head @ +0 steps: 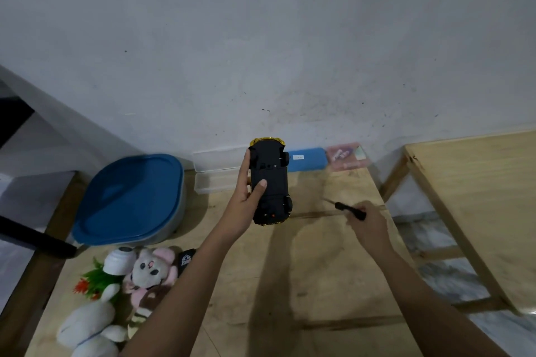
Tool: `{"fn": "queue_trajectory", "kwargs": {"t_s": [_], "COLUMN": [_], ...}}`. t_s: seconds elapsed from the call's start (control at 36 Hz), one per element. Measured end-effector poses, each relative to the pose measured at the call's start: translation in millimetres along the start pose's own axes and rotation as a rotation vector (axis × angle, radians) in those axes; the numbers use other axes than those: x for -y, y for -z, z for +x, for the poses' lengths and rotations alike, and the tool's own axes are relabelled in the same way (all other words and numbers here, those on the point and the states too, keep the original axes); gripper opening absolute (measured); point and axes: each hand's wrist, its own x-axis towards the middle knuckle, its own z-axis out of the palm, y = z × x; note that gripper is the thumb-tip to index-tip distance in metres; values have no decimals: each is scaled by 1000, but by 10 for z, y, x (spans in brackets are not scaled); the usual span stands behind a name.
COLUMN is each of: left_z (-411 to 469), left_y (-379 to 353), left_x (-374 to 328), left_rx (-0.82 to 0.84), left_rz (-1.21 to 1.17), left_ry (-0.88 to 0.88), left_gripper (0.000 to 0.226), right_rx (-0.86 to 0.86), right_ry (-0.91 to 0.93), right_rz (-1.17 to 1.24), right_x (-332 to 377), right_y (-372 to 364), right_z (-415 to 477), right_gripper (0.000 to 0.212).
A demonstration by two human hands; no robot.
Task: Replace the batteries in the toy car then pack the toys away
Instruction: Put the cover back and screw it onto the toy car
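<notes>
My left hand [242, 206] grips a gold toy car [271, 182] and holds it up over the wooden table [319, 284], with its black underside turned towards me. The thumb lies across the underside. To the right and a little lower, my right hand [369, 224] holds a black screwdriver [346, 209]; its thin tip points up and left towards the car, a short gap away. Soft toys lie at the table's near left: a pink and white plush [152, 272] and a white plush [87, 327].
A grey tub with a blue lid [130, 197] stands at the back left. Along the wall lie clear plastic boxes [216, 174], a blue case [307, 159] and a pink box [346, 157]. A second wooden table [478, 197] stands to the right across a gap.
</notes>
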Motion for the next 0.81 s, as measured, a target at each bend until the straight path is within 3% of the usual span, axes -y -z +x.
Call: {"fn": "queue_trajectory", "kwargs": {"t_s": [0.14, 0.25, 0.33, 0.44, 0.53, 0.67, 0.81], "left_z": [-5, -26, -49, -73, -104, -177, -211], "left_y": [45, 46, 37, 32, 39, 64, 84], "left_x": [9, -33, -66, -76, -91, -114, -104], "left_rx": [-77, -128, -148, -197, -205, -183, -153], "left_rz": [-54, -36, 18, 53, 44, 6, -11], "left_ry": [-8, -34, -85, -120, -122, -127, -125], "left_gripper": [62, 61, 61, 61, 61, 61, 61], "right_rx": [-89, -79, -21, 64, 98, 92, 112], "right_ry": [118, 267, 398, 513, 521, 506, 521], "right_rz": [495, 694, 674, 617, 613, 584, 569], "right_x": [807, 1328, 1585, 1772, 1791, 1784, 1818], "right_y": [165, 193, 175, 102, 38, -16, -16], "right_z": [-19, -81, -189, -327, -378, -412, -469], "right_gripper": [16, 5, 22, 16, 6, 21, 21]}}
